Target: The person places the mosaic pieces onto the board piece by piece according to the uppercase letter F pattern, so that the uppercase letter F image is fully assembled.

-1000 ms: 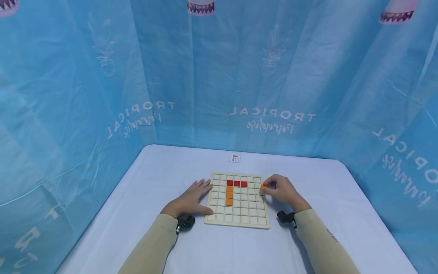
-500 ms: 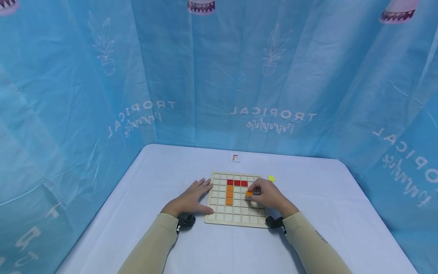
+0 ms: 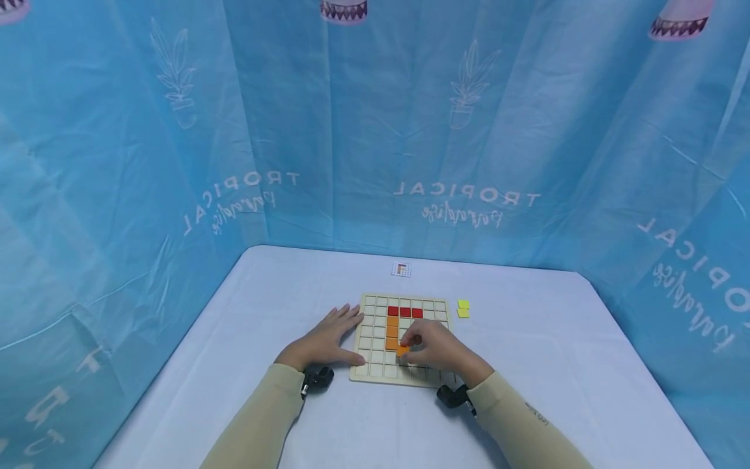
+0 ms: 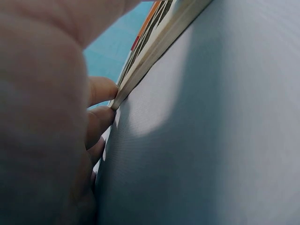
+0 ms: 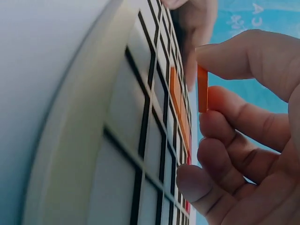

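A square wooden grid board (image 3: 404,382) lies on the white table. Set into it are a row of red tiles (image 3: 405,312) and a column of orange tiles (image 3: 392,331) running down from the row's left end. My right hand (image 3: 439,348) pinches a loose orange tile (image 5: 202,89) between thumb and fingers, just above the board, to the right of the column's lower end. My left hand (image 3: 325,340) rests flat with fingers spread, thumb and fingertips touching the board's left edge; in the left wrist view its fingers (image 4: 101,90) meet the board's side.
Two yellow tiles (image 3: 463,308) lie on the table beyond the board's right corner. A small printed pattern card (image 3: 402,269) lies behind the board. Blue curtains (image 3: 375,130) stand around the back and sides of the white table (image 3: 281,280).
My right hand has carried the orange tile from the board's right edge leftward and nearer, to beside the orange column. The yellow tiles have come into view. My left hand has stayed put.
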A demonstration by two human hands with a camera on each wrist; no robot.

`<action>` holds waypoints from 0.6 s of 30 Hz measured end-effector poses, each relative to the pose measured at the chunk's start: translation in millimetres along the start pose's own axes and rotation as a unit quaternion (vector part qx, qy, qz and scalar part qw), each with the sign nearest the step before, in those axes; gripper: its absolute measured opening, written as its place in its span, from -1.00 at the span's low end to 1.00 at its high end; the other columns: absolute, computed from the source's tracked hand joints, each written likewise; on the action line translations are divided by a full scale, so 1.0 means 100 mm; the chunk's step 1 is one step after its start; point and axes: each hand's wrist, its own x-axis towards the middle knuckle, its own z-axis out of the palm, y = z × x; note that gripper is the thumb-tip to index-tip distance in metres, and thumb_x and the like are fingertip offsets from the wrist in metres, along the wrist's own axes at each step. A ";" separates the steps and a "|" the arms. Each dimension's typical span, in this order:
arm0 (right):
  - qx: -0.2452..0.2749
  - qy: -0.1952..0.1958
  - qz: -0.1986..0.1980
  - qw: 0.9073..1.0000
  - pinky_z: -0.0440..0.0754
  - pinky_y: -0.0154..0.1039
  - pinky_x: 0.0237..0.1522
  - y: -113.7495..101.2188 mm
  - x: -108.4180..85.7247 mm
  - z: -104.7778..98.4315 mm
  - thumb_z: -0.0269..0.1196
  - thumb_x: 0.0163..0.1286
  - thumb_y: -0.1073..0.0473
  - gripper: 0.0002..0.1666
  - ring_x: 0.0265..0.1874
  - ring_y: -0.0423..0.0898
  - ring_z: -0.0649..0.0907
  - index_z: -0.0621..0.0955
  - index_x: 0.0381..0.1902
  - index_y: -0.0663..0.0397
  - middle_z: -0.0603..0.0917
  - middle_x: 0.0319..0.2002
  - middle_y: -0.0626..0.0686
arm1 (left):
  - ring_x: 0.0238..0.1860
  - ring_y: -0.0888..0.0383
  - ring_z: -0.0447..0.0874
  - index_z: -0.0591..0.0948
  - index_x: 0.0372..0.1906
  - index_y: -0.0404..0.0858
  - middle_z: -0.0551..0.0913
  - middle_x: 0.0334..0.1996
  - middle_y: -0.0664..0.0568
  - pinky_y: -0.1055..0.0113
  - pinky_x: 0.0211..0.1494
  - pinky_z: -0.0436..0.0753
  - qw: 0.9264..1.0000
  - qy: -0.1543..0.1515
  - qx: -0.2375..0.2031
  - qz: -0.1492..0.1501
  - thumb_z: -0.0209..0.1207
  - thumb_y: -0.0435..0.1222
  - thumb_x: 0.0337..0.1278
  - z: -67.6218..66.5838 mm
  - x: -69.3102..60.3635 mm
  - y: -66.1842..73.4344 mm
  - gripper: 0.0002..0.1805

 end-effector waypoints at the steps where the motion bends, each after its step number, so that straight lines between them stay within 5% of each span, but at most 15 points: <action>1: -0.003 -0.002 0.000 1.000 0.71 -0.22 -0.08 -0.01 0.00 0.02 0.59 0.26 0.13 -0.79 -0.23 -0.16 0.66 0.75 -0.22 -0.04 0.69 -0.24 -0.15 | 0.68 0.00 -0.26 0.22 0.69 -0.13 0.02 0.69 0.06 -0.03 0.65 -0.17 1.000 0.000 0.000 -0.001 0.45 0.39 -0.08 0.00 0.00 0.00 0.28; 18: -0.061 -0.010 0.016 0.998 0.63 -0.28 -0.17 -0.10 0.13 0.26 0.59 0.26 0.10 -0.82 -0.29 -0.16 0.57 0.76 -0.26 -0.11 0.63 -0.32 -0.21 | 0.68 -0.02 -0.26 0.22 0.68 -0.14 0.03 0.69 0.05 -0.06 0.65 -0.16 1.000 -0.004 0.003 0.001 0.42 0.40 -0.05 0.00 0.01 -0.01 0.27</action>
